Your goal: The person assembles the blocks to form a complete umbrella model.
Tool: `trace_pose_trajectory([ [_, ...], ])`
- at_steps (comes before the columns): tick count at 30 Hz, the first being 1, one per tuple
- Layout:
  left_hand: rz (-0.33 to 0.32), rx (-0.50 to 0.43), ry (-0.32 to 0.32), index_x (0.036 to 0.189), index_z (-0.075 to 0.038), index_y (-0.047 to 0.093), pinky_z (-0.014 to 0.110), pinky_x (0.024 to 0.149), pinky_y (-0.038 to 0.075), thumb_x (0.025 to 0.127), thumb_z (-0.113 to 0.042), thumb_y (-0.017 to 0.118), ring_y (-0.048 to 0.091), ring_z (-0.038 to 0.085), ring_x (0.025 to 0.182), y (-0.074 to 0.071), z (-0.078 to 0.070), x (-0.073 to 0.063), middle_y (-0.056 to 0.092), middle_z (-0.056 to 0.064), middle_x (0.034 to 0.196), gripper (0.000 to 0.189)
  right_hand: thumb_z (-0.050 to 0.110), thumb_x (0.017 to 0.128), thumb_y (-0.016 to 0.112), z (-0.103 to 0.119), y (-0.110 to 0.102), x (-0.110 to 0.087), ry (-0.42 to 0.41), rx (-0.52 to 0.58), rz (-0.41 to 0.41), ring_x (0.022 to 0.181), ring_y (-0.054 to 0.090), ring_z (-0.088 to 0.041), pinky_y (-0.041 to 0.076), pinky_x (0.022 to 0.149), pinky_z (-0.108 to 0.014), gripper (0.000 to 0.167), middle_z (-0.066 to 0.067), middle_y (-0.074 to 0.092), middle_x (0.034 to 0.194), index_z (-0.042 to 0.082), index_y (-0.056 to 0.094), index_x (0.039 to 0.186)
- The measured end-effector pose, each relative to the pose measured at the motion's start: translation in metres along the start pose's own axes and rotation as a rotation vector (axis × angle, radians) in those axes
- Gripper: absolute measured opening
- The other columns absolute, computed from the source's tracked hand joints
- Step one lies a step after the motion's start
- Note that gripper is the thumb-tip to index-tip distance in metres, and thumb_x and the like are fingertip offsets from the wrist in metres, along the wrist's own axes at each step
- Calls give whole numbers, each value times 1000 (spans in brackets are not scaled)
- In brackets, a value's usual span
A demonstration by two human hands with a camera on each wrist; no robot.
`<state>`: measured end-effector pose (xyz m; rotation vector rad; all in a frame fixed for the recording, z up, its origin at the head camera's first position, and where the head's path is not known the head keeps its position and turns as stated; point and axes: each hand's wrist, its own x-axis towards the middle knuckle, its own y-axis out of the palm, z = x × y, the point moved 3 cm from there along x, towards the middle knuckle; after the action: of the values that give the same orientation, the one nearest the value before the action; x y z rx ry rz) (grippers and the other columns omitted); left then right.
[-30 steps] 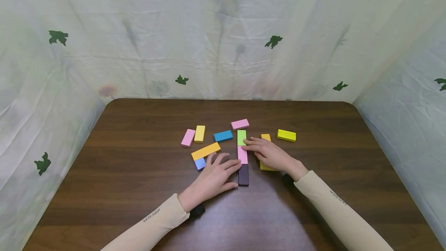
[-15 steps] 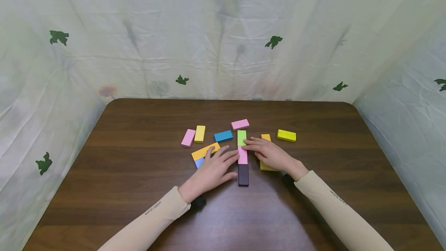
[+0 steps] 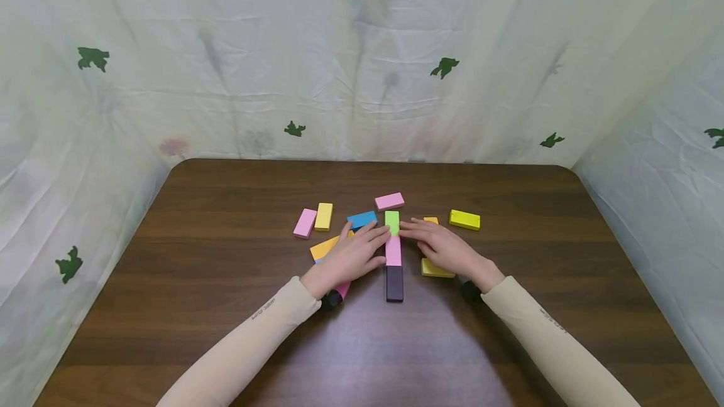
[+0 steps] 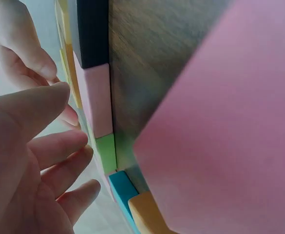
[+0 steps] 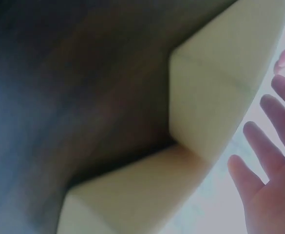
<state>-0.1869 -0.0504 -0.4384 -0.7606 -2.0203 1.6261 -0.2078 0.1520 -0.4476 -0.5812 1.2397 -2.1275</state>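
A lime green block (image 3: 392,217), a pink block (image 3: 393,252) and a black block (image 3: 394,284) lie end to end in a straight row. My left hand (image 3: 349,257) reaches over from the left, its fingertips at the green block's left edge. From the other side, the fingertips of my right hand (image 3: 448,249) are right at that block's right edge. Both hands have extended fingers, and neither grips anything. Beneath the left hand lie an orange block (image 3: 325,248) and another pink block (image 3: 342,290), which looms large in the left wrist view. A yellow block (image 3: 438,268) sits below the right hand.
Behind the hands lie a blue block (image 3: 362,219), a pink block (image 3: 389,201) and a bright yellow block (image 3: 465,219). Farther left, a pale yellow block (image 3: 323,217) is beside another pink block (image 3: 305,223). Patterned cloth (image 3: 362,55) hangs behind the wooden table (image 3: 226,187).
My left hand has moved forward along the row, from the pink block to the green one. The right fingertips have drawn slightly back to the green block's edge. The row stays in place.
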Motion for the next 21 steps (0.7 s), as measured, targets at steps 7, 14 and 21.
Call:
trace_pose_trajectory([
  [7,27,-23,7,141,-10,48,64,106,13,95,-34,59,27,29,140,1,3,2,41,3,148,53,-1,93,55,-4,-4,-3,21,-31,-18,134,38,-30,30,107,-48,41,-10,48,142,5,57,133],
  [14,51,-22,11,143,-11,47,65,106,13,96,-34,57,26,28,140,1,4,3,40,2,149,53,4,93,57,1,-3,-6,20,-7,18,135,37,-28,30,107,-48,40,-8,47,142,7,57,133],
  [21,96,-21,6,145,-14,45,66,105,15,97,-25,57,23,28,141,-1,7,3,37,0,150,50,19,93,64,9,2,-8,-41,3,47,136,34,-28,31,106,-48,46,-8,46,144,7,55,136],
])
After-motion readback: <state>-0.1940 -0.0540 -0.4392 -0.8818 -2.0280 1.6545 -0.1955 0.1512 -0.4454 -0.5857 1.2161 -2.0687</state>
